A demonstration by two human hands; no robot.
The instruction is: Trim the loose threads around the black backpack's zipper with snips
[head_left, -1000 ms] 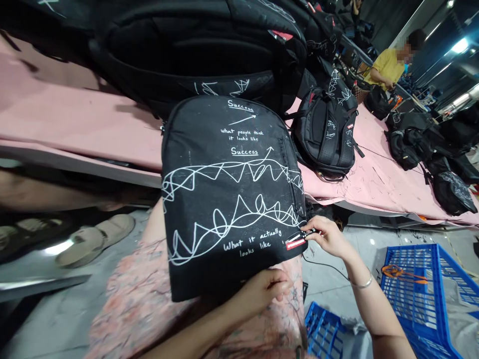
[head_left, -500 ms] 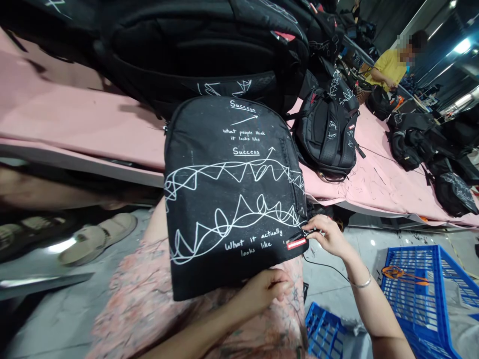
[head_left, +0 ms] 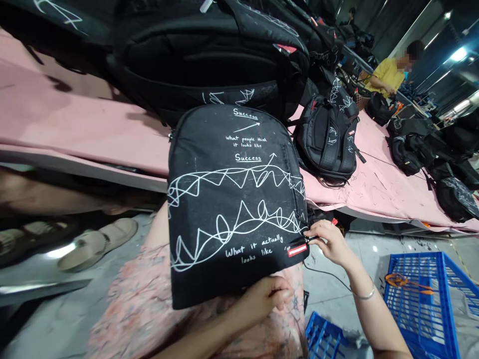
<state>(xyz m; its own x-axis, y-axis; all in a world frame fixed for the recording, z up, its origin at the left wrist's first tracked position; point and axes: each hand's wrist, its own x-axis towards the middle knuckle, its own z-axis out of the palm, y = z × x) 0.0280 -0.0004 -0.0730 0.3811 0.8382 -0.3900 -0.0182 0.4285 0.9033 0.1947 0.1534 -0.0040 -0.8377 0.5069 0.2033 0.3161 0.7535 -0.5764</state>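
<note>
A black backpack panel (head_left: pixel 224 199) with white lettering, zigzag lines and a red label lies across my lap, its top leaning toward the table. By the panel's lower right corner, my right hand (head_left: pixel 329 241) pinches a small dark pointed tool that looks like thread snips (head_left: pixel 307 240), close to the red label (head_left: pixel 297 250). A thin black cord hangs below that hand. My left hand (head_left: pixel 275 293) is closed, fingers curled, just under the panel's bottom edge. What its fingers hold, if anything, is hidden.
A pink-covered table (head_left: pixel 93 134) runs across, with a large black backpack (head_left: pixel 209 55) and a smaller one (head_left: pixel 327 142) on it. Blue crates (head_left: pixel 419 279) stand on the floor at right. Farther back is a person in yellow (head_left: pixel 385 75). Sandals (head_left: pixel 99 244) show at left.
The view has tilted slightly, so the panel sits a little lower in the picture. My right hand stays at the lower right corner, and the tool's tip now shows less over the label.
</note>
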